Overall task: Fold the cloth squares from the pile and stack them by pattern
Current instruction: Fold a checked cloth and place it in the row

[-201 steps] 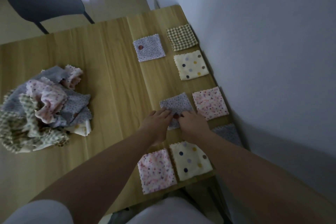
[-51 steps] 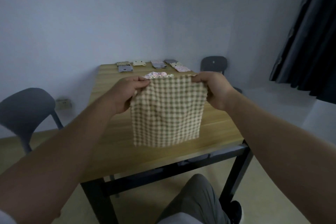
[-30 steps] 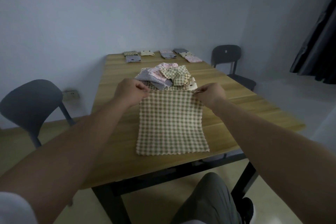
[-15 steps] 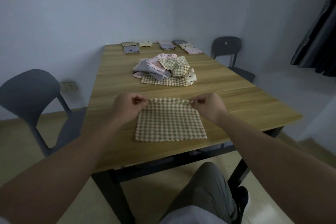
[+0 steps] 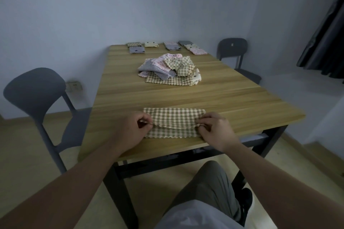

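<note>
**Q:** What is lying on the surface (image 5: 223,98), and where?

**A:** The unfolded pile (image 5: 167,69) is sitting at the middle. The checked cloth (image 5: 175,118) is lying at the near edge, its far half doubled over toward the near hem. A row of folded squares (image 5: 168,45) is lining the far edge.

**Q:** Which step is in hand, and how is each grip set?

**A:** The first fold appears to be under way. The left hand (image 5: 130,130) and right hand (image 5: 216,132) are each pinching one end of the doubled-over edge, so each grip is clamped on the checked cloth. That edge is not yet meeting the near hem.

**Q:** What is the next move calling for?

**A:** It is probably calling for both corners to come down level onto the near hem, then a pressed crease. Uneven pulling is risking a skewed fold. The finished piece is likely heading for the folded checked square (image 5: 134,44) at the far-left corner.
</note>
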### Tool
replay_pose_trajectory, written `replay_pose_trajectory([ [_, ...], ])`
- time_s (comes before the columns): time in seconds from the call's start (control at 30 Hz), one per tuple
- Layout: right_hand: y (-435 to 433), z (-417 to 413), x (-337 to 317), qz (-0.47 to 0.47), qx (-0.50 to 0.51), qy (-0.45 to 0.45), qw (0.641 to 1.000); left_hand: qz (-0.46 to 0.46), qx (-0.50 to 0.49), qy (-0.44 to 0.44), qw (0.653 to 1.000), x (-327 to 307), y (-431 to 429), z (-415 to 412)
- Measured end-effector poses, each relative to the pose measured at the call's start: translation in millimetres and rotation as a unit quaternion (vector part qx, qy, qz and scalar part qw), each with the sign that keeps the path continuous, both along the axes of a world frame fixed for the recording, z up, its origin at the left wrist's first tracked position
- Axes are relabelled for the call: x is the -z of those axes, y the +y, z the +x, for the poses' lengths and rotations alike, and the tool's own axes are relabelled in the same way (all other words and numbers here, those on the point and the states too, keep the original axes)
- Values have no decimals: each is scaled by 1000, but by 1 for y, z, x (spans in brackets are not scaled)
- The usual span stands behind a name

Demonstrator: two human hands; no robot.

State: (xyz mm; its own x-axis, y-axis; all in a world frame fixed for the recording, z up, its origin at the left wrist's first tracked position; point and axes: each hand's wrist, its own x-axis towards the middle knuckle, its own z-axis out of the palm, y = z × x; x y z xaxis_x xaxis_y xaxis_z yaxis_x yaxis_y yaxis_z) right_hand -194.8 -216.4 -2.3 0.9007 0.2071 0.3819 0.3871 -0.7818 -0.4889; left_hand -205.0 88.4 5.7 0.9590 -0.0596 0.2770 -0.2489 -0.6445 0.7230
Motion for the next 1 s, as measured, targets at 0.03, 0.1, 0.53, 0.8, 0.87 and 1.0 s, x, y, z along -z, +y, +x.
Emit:
replay_pose_trajectory([
  [0.03, -2, 0, 1, 2, -5, -13, 1000, 10, 8, -16, 1000, -1, 0, -2],
  [0.1, -5, 0, 5, -5, -16, -32, 999, 40, 22, -43, 998, -1, 0, -6],
  [0.53, -14, -10, 17, -90, -70, -153, 982, 105, 58, -52, 991, 5, 7, -11],
  [0.8, -28, -17, 15, -175, -96, -162, 966, 191, 95, -92, 973, 1, 17, -18],
  [0.87, -31, -16, 17, -200, -113, -172, 958, 209, 95, -111, 967, 3, 22, -15],
  [1.0, -36, -17, 16, -241, -141, -204, 938, 254, 81, -126, 956, 6, 33, -10],
])
